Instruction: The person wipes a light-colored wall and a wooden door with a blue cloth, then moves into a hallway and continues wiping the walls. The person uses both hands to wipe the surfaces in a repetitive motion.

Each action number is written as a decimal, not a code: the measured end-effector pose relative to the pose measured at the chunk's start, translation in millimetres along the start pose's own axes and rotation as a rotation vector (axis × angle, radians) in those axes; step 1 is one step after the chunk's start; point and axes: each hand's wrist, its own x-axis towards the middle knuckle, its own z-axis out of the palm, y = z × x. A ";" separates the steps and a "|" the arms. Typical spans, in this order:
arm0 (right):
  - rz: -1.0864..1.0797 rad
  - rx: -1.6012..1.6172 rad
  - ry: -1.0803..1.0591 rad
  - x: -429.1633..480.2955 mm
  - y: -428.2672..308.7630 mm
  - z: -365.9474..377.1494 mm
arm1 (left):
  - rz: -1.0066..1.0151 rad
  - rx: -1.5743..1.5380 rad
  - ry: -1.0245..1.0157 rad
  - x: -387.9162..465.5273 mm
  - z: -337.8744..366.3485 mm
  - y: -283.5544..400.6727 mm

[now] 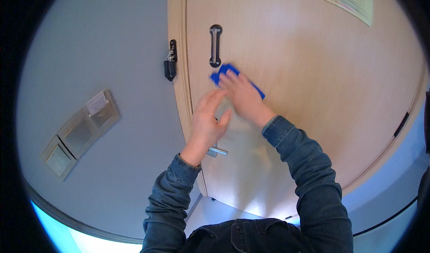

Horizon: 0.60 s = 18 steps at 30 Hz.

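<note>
My right hand [243, 97] presses a blue cloth [224, 72] against a light wood door [302, 95], just below a narrow vertical fitting on a black backplate [215, 46]. The hand is slightly blurred, and its palm side faces the cloth. My left hand [210, 118] is beside it on the left, fingers apart and holding nothing; whether it touches the door I cannot tell. Below the left hand, a metal lever handle [219, 150] sticks out, its left part hidden by my wrist.
On the door frame [179, 95] hangs a black fitting with metal parts [170, 63]. A switch panel [80, 132] bearing a paper label is on the grey wall [111, 51]. A printed sheet [356, 2] is fixed high on the door. A black hinge [401, 124] shows at right.
</note>
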 end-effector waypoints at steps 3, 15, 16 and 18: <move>-0.111 0.112 -0.098 -39.0 -6.7 -3.5 | -0.020 -0.037 0.001 2.0 11.9 7.1; 0.377 -0.187 0.337 -149.1 133.9 -173.6 | 0.046 -0.305 -0.112 17.6 129.7 115.9; 0.394 -0.234 0.385 -165.0 148.4 -188.2 | 0.064 -0.325 -0.120 17.1 141.3 126.3; 0.466 -0.317 0.444 -202.9 175.5 -219.0 | 0.112 -0.342 -0.121 15.5 162.5 145.3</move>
